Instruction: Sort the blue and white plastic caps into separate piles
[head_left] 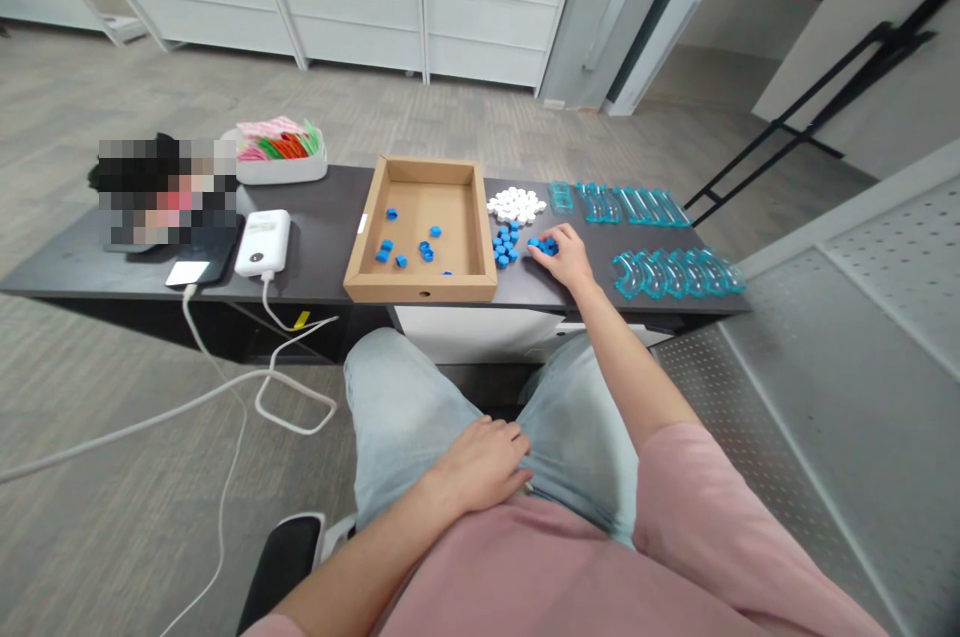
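My right hand (pixel 566 255) reaches onto the dark table (pixel 315 247) and its fingers are closed on small blue caps (pixel 544 245) at the edge of a loose pile of blue caps (pixel 506 247). A pile of white caps (pixel 517 205) lies just behind. Left of the piles stands an open cardboard box (pixel 421 289) with several blue caps (pixel 405 252) scattered inside. My left hand (pixel 484 462) rests flat on my lap, fingers loosely stretched, holding nothing.
Two rows of clear teal curved pieces (pixel 679 272) lie at the table's right end. A white power bank (pixel 262 242) with cables, a phone (pixel 187 272) and a white tray of coloured items (pixel 281 152) sit on the left. A perforated metal panel (pixel 825 337) stands to the right.
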Demonstrator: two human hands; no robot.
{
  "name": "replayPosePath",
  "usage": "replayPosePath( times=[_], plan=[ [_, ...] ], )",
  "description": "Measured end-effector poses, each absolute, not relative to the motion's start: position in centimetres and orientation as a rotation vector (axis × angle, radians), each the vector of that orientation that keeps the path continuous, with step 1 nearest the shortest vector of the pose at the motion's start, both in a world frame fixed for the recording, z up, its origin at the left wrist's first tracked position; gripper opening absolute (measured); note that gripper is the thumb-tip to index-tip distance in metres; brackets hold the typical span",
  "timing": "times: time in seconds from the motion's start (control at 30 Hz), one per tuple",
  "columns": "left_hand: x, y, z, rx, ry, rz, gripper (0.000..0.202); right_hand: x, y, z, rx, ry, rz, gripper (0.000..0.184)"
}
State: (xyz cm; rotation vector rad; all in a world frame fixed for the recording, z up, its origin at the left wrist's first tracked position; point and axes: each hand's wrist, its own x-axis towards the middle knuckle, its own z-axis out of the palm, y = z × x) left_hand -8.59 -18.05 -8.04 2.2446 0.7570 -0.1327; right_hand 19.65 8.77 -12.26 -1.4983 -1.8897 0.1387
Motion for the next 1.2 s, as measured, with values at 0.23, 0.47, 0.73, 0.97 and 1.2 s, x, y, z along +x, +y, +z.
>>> replayPosePath(
  times=[0.23,0.47,0.73,0.97,1.2],
  plan=[
    [-8.6,-18.0,-8.0,2.256,0.749,-0.114,0.036,18.8,10.0,-10.4,-1.446,-1.816,0.117,0.028],
    [-8.6,-17.9,-8.0,2.258,0.76,-0.124,0.037,11.1,11.5,-6.7,-1.16,-1.994,0.199,0.028],
    [-8.4,-17.6,-8.5,2.282,0.765,-0.188,0.039,3.6,12.7,-7.8,-0.964,-2.316,0.339,0.024],
    [-8.4,-17.7,-8.5,2.305,0.745,-0.129,0.039,9.2,12.1,-7.8,-1.053,-2.001,0.242,0.015],
    [-8.5,-18.0,-8.3,2.29,0.721,-0.108,0.038,18.9,9.8,-10.4,-1.567,-1.84,0.073,0.042]
  ],
)
